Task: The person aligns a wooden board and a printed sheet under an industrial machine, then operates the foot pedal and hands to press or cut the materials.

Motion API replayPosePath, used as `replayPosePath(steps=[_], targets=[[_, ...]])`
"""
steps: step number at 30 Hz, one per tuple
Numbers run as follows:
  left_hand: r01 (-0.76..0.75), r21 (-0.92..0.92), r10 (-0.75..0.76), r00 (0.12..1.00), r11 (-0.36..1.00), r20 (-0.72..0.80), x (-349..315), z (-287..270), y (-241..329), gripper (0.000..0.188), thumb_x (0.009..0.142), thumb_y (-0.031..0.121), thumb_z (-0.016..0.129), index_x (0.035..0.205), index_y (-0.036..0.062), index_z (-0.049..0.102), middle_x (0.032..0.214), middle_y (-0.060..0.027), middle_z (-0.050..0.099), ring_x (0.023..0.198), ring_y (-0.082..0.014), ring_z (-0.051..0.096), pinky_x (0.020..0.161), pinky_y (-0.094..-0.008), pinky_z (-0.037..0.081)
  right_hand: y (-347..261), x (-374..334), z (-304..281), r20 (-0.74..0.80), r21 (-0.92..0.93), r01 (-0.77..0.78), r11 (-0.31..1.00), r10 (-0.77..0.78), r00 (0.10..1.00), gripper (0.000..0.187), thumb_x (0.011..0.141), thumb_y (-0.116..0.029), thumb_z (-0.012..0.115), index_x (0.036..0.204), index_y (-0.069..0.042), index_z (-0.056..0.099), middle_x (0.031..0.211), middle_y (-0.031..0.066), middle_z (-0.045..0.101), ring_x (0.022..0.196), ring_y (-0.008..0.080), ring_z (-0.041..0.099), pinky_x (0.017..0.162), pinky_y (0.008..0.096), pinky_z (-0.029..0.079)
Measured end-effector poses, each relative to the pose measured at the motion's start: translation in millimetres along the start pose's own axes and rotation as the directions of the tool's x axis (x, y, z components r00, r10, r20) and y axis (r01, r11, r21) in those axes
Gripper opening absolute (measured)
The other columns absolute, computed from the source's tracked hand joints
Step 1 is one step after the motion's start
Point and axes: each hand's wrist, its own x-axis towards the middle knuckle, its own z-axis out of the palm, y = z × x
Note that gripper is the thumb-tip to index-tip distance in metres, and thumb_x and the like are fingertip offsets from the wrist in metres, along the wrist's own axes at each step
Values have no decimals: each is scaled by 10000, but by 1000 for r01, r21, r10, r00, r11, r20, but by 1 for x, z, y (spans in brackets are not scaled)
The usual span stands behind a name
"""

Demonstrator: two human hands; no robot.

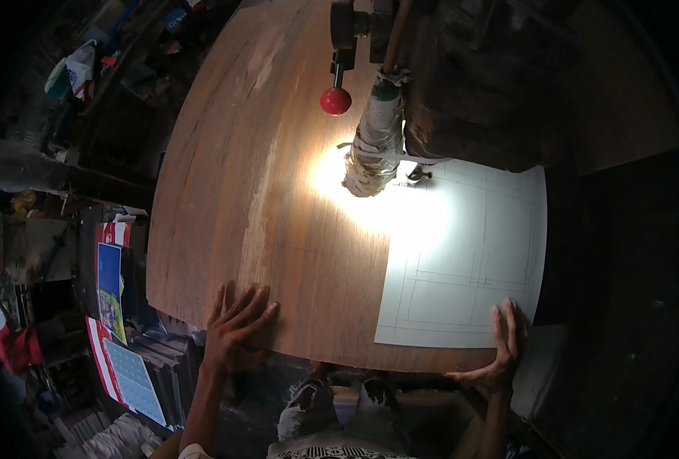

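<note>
Resting on wood bd [209,191], L hand [232,329], grip splayed, R hand [505,353] at lined ppr [462,283], grip wide, both empty

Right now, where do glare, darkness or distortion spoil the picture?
Head view, centre: glare around the wrapped tube bleaches parts of the white sheet and wooden board; head view, right side: mostly too dark to read; head view, lower part: left hand and right hand dim but discernible; head view overall: board edges look bowed.
</note>
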Motion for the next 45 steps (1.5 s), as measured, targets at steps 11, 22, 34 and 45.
replayPosePath(steps=[11,22,34,45], targets=[[-14,24,14,1000,1000,-11,5,-5,-1,871,543,239,904,1383,274,677,1519,-19,581,1463,-251,483,1290,-620,157,-7,11,-8,-10,12,-9,1000,9,1000,1349,508,-929,752,1483,-22,538,1578,216,451,1457,422,418,1203,594,302],[-29,-6,28,998,1000,-50,11,2,-9,894,532,258,924,1389,265,672,1511,-28,585,1465,-255,478,1292,-624,136,-2,14,-8,-28,41,9,999,-8,1000,1352,511,-937,743,1479,-15,541,1571,231,450,1464,420,408,1208,600,298],[-51,40,53,997,998,-53,9,-7,-14,906,522,279,906,1395,301,665,1530,-12,569,1471,-238,473,1296,-625,126,-11,16,-9,11,78,-55,995,54,998,1436,445,-922,788,1517,-17,482,1606,237,398,1474,436,389,1207,612,301],[-20,18,21,999,1000,-40,15,-11,-6,917,506,240,908,1388,316,665,1532,8,568,1476,-228,465,1294,-637,119,-3,28,-19,-59,8,21,1000,-20,998,1391,468,-911,778,1465,28,534,1560,246,456,1449,438,418,1186,594,339]])
